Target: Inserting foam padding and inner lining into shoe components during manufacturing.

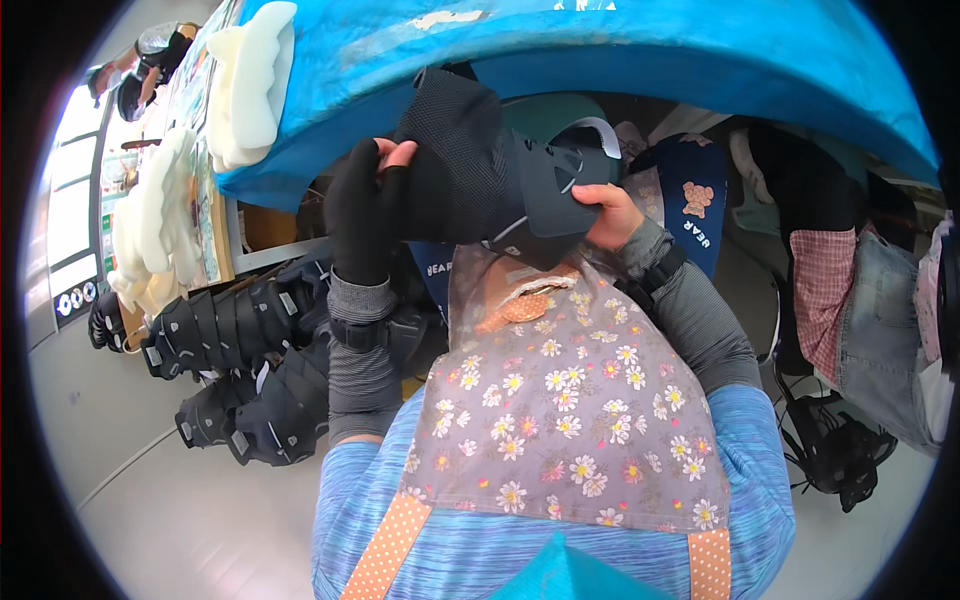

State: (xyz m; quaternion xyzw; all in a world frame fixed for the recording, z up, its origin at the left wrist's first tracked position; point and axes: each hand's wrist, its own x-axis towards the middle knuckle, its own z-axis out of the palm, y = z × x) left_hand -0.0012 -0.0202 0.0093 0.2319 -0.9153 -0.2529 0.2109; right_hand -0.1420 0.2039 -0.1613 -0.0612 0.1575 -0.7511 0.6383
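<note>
In front of my chest I hold a black padded fabric piece (460,155), with mesh cloth on its left part and a smooth, stiffer panel with triangular cutouts on its right. My left hand (365,200), in a black glove with bare fingertips, pinches the mesh side at its left edge. At the right end my right hand (610,215) is closed on the panel, thumb on top and the other fingers mostly hidden beneath. A pale curved strap (592,128) stands out beside the panel. The piece hangs tilted above my flowered apron (570,400).
A table with a blue cover (600,70) curves across the far side. White wavy foam pieces (255,85) lie at its left end. Nested stacks of black padded pieces (230,330) stand at left. Clothes (865,300) hang at right, above a black tangled bundle (840,450).
</note>
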